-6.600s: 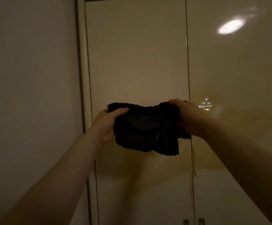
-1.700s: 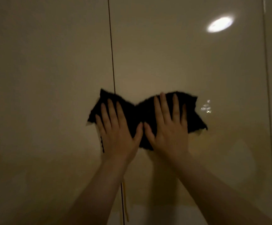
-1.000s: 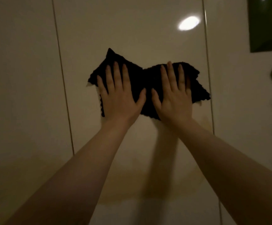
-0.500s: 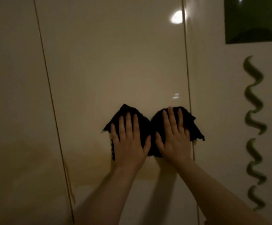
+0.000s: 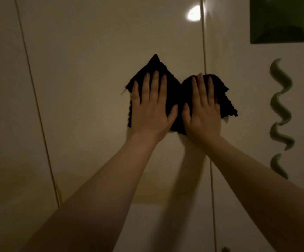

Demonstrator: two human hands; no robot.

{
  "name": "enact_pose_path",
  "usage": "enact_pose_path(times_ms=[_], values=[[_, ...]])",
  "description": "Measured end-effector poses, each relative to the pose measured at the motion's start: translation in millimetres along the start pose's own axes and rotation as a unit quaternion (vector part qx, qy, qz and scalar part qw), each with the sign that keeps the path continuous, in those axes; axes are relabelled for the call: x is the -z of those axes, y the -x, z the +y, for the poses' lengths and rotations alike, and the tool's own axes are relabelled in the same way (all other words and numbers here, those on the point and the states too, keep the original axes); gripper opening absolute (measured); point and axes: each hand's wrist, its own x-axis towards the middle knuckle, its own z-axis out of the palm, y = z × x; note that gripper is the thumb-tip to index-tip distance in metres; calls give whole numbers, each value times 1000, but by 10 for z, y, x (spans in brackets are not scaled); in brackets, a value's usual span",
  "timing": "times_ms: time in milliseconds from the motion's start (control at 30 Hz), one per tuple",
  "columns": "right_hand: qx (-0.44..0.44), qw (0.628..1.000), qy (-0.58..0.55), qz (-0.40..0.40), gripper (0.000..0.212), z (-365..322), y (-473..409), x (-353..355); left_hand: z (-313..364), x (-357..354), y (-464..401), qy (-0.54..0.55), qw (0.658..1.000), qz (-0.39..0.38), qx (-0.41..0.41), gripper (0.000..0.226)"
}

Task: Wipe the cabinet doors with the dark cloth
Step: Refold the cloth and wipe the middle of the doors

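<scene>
The dark cloth (image 5: 175, 95) is spread against a glossy cream cabinet door (image 5: 96, 73), bunched in the middle, with one corner pointing up. My left hand (image 5: 151, 110) lies flat on its left half, fingers spread upward. My right hand (image 5: 202, 113) presses flat on its right half, right at the seam (image 5: 204, 51) to the neighbouring panel. Both palms pin the cloth to the door, and the cloth's right edge reaches past the seam.
Another cream door (image 5: 4, 106) stands to the left behind a thin gap. The right panel (image 5: 242, 124) carries a green wavy decoration (image 5: 280, 106) and a dark green rectangle (image 5: 278, 19). A lamp reflection (image 5: 193, 14) glares near the top. A small handle (image 5: 225, 249) shows at the bottom.
Both hands have slid the cloth upward on the door. Earlier they had carried it rightward from the left doors and pressed it flat.
</scene>
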Motion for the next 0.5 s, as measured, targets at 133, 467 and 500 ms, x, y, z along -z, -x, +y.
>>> enact_pose_path(times_ms=[133, 467, 500], values=[[-25, 999, -7, -20, 62, -59, 404, -21, 62, -59, 324, 16, 1000, -12, -12, 74], [111, 976, -28, -184, 64, -147, 2264, -158, 61, -450, 2510, 7, 993, -111, -37, 73], [135, 971, -33, -196, 64, -172, 2433, -188, 58, -476, 2736, 12, 991, -126, -33, 72]])
